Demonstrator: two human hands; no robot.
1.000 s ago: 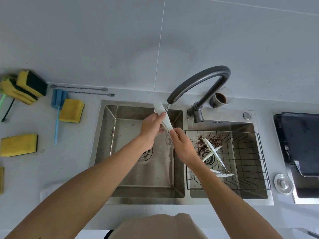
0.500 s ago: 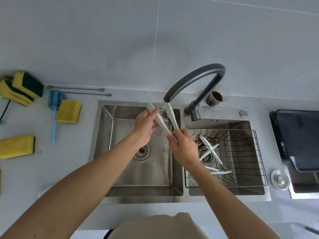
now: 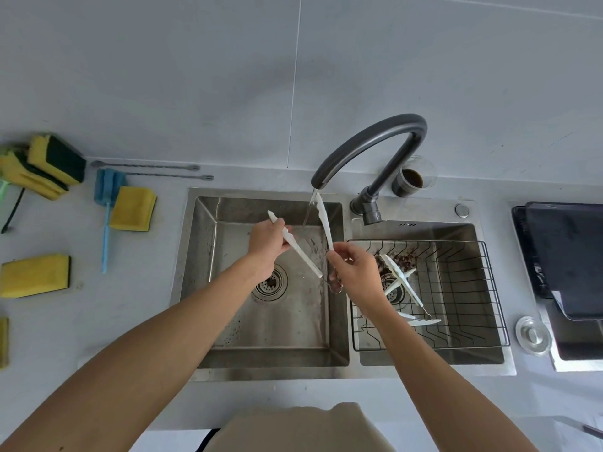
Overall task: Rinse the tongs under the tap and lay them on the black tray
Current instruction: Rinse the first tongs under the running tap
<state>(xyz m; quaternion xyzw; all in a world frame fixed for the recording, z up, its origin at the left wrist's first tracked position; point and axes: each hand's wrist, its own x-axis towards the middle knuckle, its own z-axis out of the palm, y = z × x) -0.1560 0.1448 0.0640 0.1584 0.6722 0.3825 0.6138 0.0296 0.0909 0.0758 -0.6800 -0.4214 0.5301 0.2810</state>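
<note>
White tongs are spread in a V over the left sink basin. My left hand grips the left arm of the tongs. My right hand pinches the right arm near the metal hinge. The tip of the right arm reaches up into the thin stream of water under the dark tap. The black tray sits at the far right edge, partly cut off by the frame.
A black wire basket in the right basin holds two more white tongs and brown debris. Yellow sponges, a blue brush and two long thin brushes lie on the left counter. A glass stands behind the tap; a round sink plug lies right.
The tongs went from nearly closed to wide open. My left hand pulled its arm leftward, and the right arm's tip now sits under the running water.
</note>
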